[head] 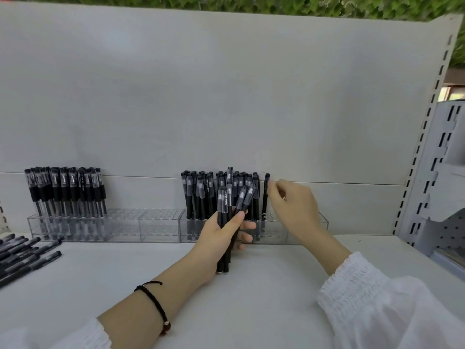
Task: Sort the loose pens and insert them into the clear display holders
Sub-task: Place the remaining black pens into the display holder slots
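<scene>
Your L hand [221, 230] grips a bunch of pens [223, 205], black w/ clear caps, upright in front of the right clear holder [271, 235]. Your R hand [292, 202] pinches one pen [265, 197] standing at that holder's row end. Loose pens [22, 253] lie far left on the white shelf [251, 298]; white back panel [226, 96] behind, green leaves [226, 2] above.

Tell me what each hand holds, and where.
The left hand grips a pen bundle around its mid-barrels. The right hand has fingertips at the top of one pen standing in the holder; whether they pinch it cannot be told.
</scene>
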